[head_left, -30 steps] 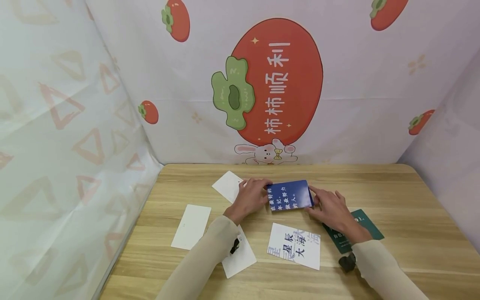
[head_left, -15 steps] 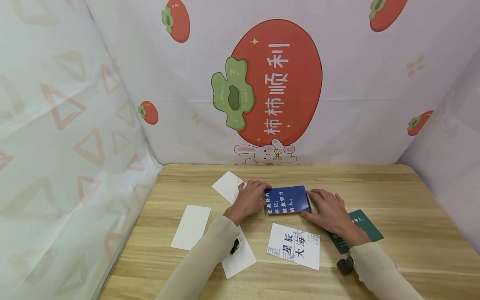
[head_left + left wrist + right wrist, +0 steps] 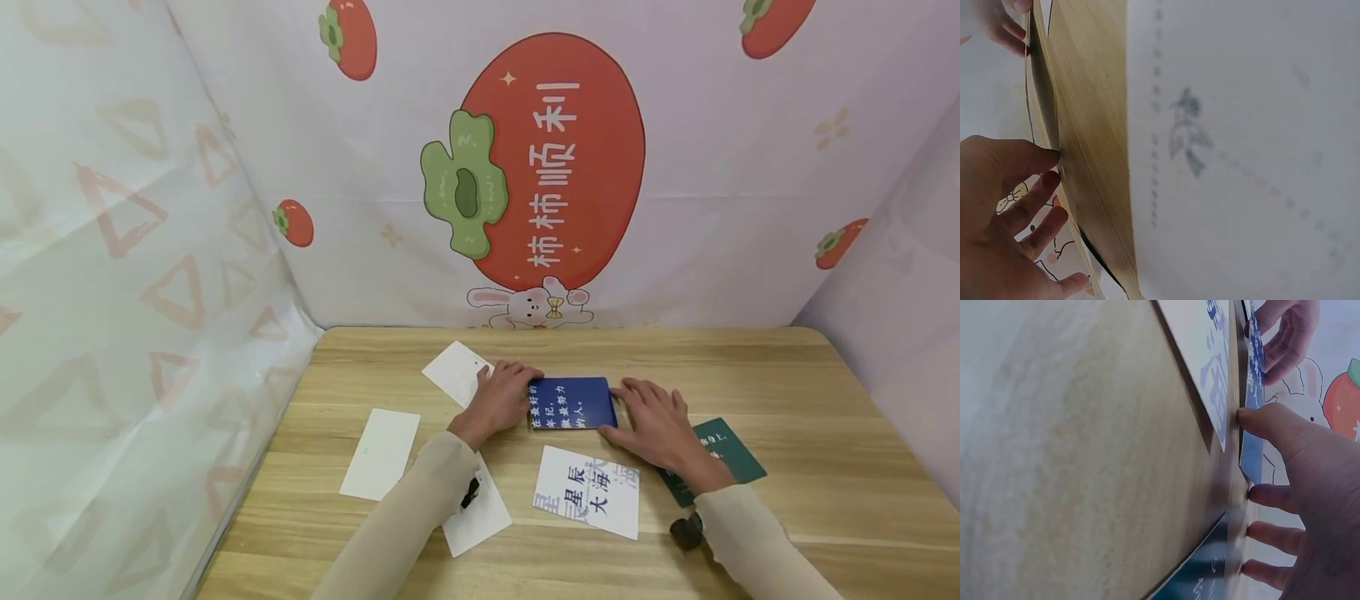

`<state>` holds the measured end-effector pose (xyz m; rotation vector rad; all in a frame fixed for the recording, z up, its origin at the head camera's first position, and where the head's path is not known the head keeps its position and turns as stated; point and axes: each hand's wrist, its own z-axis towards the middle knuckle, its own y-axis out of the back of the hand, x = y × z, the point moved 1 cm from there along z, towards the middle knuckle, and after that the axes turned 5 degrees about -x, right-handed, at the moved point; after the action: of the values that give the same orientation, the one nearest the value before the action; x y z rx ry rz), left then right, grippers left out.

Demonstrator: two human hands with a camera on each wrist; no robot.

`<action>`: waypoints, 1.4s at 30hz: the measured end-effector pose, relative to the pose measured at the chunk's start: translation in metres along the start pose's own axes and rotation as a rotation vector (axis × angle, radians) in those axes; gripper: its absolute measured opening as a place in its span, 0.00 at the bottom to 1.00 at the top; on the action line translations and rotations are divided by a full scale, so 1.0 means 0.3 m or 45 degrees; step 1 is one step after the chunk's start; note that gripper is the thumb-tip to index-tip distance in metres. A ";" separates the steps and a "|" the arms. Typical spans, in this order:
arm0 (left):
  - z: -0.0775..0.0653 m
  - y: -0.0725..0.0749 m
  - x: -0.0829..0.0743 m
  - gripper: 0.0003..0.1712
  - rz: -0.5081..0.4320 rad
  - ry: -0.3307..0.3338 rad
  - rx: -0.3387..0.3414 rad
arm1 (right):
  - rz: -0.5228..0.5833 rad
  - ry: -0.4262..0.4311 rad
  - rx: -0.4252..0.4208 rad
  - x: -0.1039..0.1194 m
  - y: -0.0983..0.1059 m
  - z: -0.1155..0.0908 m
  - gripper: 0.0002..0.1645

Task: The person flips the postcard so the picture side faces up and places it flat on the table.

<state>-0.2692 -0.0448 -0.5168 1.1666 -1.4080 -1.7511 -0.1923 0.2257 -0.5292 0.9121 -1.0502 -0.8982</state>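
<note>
A dark blue card (image 3: 577, 404) with white characters lies near the middle of the table, a darker edge showing along its right side. My left hand (image 3: 501, 398) holds its left end, the fingers covering part of it. At the right end, my right hand (image 3: 658, 425) grips the card with thumb at the near corner and index finger at the far one. Its other fingers spread toward the table in the right wrist view. A white card (image 3: 588, 492) with dark characters lies just in front. Beneath the right wrist is a partly hidden green card (image 3: 737, 454).
White cards lie on the left: one at the back (image 3: 452, 371), one farther left (image 3: 381, 454), and one (image 3: 483, 517) partly under the left forearm. The wooden table (image 3: 840, 467) meets a printed cloth backdrop (image 3: 712, 250) behind, with cloth on both sides.
Both hands have brought the blue card down and slightly toward me and left, turning it straighter. The other cards have stayed in place.
</note>
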 end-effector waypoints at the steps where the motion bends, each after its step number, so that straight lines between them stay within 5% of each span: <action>1: 0.000 0.000 0.000 0.28 0.000 -0.001 -0.001 | -0.004 0.001 -0.005 0.000 0.000 0.000 0.44; 21: 0.000 -0.005 0.025 0.24 0.008 -0.020 -0.023 | -0.006 0.004 -0.008 0.048 0.004 -0.003 0.43; 42: -0.091 0.032 0.116 0.23 -0.050 -0.039 -0.036 | 0.027 0.099 -0.011 0.191 -0.026 -0.044 0.42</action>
<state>-0.2605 -0.0892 -0.5179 1.1646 -1.3824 -1.8171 -0.1668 0.1726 -0.5220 0.9197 -0.9872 -0.8427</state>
